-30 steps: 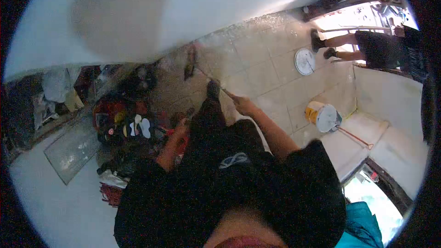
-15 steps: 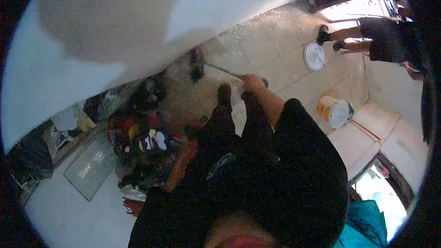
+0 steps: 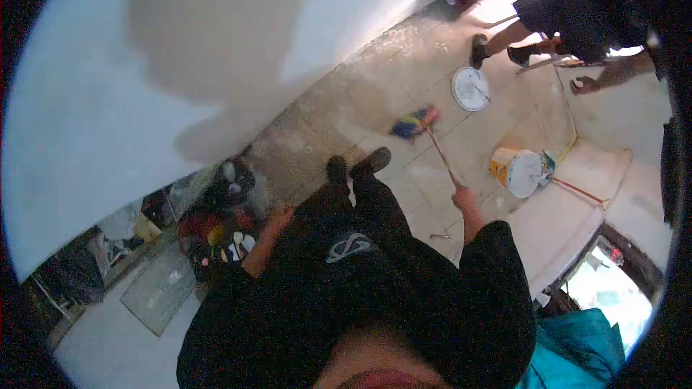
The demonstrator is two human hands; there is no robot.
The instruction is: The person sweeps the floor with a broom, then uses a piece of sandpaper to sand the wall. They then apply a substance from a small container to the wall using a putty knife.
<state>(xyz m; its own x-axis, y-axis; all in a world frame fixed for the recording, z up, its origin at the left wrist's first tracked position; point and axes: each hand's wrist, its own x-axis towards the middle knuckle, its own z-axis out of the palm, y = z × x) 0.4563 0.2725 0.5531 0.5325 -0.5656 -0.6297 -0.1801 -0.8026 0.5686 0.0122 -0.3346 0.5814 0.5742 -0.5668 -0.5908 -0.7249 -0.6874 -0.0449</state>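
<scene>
My right hand [image 3: 465,196] is closed around the pole of a broom [image 3: 441,153]. The broom's multicoloured head [image 3: 416,123] is out on the tiled floor, smeared by motion, ahead and to the right of my feet. Down at my left side is my left hand [image 3: 284,215], close to my thigh and beside a tool bag [image 3: 204,225] with several tools in it. Its fingers are too dark and blurred to make out.
A white bucket lid [image 3: 471,89] and a yellow-and-white bucket [image 3: 516,171] are on the floor to the right. Another person [image 3: 530,32] stands by the bright doorway. A white wall [image 3: 94,137] runs along the left, with bags at its base.
The broom head has swung from beside the left wall to the right across the floor, and my right hand has moved right with it. The other person has shifted, one arm now extended.
</scene>
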